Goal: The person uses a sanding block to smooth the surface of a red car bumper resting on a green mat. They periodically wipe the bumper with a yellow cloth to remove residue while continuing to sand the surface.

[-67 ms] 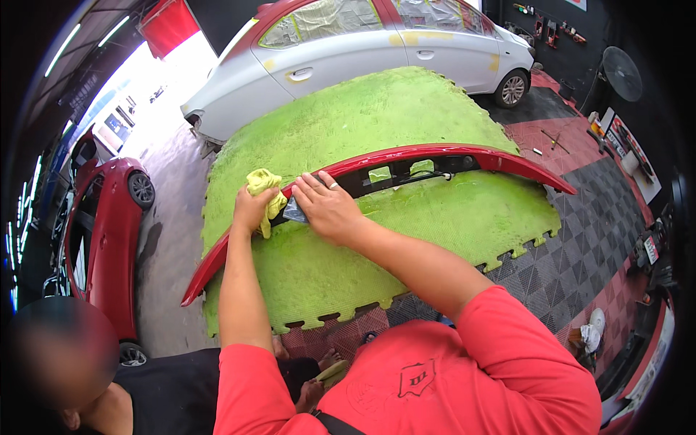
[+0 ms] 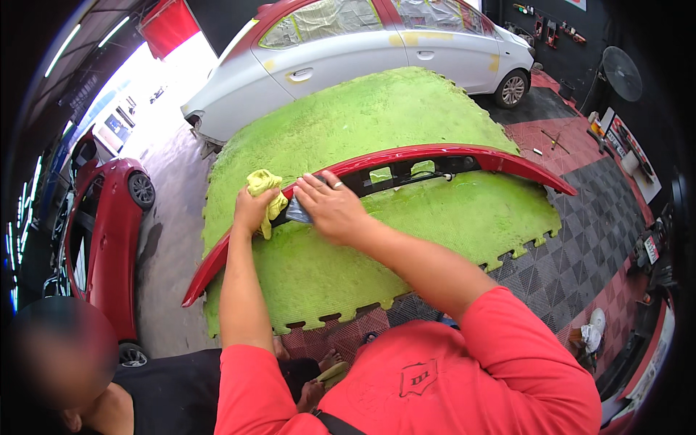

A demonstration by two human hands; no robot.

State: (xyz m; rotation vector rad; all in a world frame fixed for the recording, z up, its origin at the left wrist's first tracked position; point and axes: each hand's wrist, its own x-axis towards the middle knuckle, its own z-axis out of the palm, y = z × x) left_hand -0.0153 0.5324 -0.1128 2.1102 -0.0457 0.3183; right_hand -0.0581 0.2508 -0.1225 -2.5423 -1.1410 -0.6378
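A long, curved red car spoiler point(image 2: 406, 153) with a black inner side lies across a green foam mat point(image 2: 341, 109). My left hand point(image 2: 252, 210) is closed around a crumpled yellow cloth point(image 2: 262, 184) at the spoiler's left part. Just right of it, my right hand point(image 2: 335, 212) presses a dark grey sheet, apparently sandpaper point(image 2: 299, 212), against the spoiler. Its fingers lie together over the sheet and partly hide it. Small openings and a short cable show in the black inner side, right of my right hand.
Beyond the mat stands a white and red car point(image 2: 348, 61) with covered windows. A red car point(image 2: 112, 239) is at the left. Close on my left sits a person in a black shirt point(image 2: 174, 391). A fan point(image 2: 622, 74) and tools are at the right, beside grey and red floor tiles point(image 2: 565, 210).
My right hand and the grey sheet have shifted slightly to the right along the spoiler. The left hand with the yellow cloth stays in place.
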